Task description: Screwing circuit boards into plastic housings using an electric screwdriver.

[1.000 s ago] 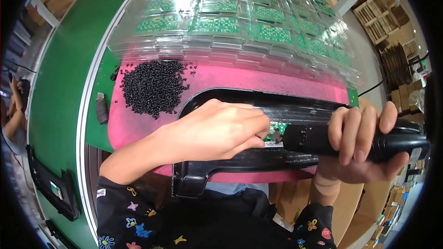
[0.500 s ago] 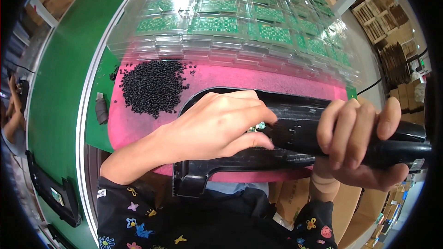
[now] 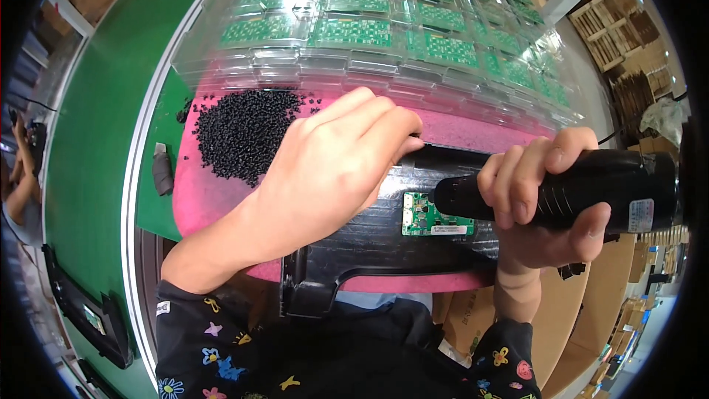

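My right hand (image 3: 535, 196) is wrapped round a black electric screwdriver (image 3: 624, 188), whose narrow front end points left over a green circuit board (image 3: 417, 218). The board lies inside a long black plastic housing (image 3: 369, 255), and the screwdriver covers part of it; the bit's tip is hard to make out. At the housing's far edge, my left hand (image 3: 332, 166) has its thumb and fingers closed together. What those fingertips hold, if anything, is hidden. Beyond the left wrist lies a heap of small black screws (image 3: 244, 133) on a pink mat (image 3: 443, 282).
Stacked clear plastic trays (image 3: 354, 59) of green circuit boards stand at the back. A dark wrapped tool (image 3: 162, 171) lies left of the mat. On the green surface at far left rests another black housing (image 3: 81, 303). A cardboard box (image 3: 602, 292) stands at lower right.
My left hand has moved from the circuit board to the housing's far edge, uncovering the board. The right hand has shifted the screwdriver slightly up and turned it.
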Available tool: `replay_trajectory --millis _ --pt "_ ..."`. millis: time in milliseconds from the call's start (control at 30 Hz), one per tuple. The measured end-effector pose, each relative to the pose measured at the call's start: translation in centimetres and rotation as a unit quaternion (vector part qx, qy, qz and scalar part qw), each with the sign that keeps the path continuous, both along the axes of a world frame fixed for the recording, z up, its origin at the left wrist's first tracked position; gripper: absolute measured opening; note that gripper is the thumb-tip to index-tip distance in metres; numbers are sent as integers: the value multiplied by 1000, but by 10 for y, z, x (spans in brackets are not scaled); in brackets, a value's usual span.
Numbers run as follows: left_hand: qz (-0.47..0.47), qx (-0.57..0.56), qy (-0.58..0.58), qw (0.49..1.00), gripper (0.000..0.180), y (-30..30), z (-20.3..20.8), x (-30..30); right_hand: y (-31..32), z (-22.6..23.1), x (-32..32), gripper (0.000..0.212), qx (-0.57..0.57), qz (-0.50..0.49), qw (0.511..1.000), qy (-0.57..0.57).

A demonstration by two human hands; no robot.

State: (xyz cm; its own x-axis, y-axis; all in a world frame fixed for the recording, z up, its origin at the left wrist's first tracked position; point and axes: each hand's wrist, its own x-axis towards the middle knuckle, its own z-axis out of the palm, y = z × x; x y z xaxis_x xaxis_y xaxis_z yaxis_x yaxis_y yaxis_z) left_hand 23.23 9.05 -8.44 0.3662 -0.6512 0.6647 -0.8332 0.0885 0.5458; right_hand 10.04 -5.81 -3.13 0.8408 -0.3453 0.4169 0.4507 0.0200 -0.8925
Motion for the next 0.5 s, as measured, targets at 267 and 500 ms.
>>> replay_trajectory --millis 267,500 --pt "-24 69 43 996 10 3 -8 -9 9 -9 4 52 -34 -24 999 28" --pt "-85 150 66 983 13 11 -12 -7 18 -9 11 49 -56 -32 996 57"
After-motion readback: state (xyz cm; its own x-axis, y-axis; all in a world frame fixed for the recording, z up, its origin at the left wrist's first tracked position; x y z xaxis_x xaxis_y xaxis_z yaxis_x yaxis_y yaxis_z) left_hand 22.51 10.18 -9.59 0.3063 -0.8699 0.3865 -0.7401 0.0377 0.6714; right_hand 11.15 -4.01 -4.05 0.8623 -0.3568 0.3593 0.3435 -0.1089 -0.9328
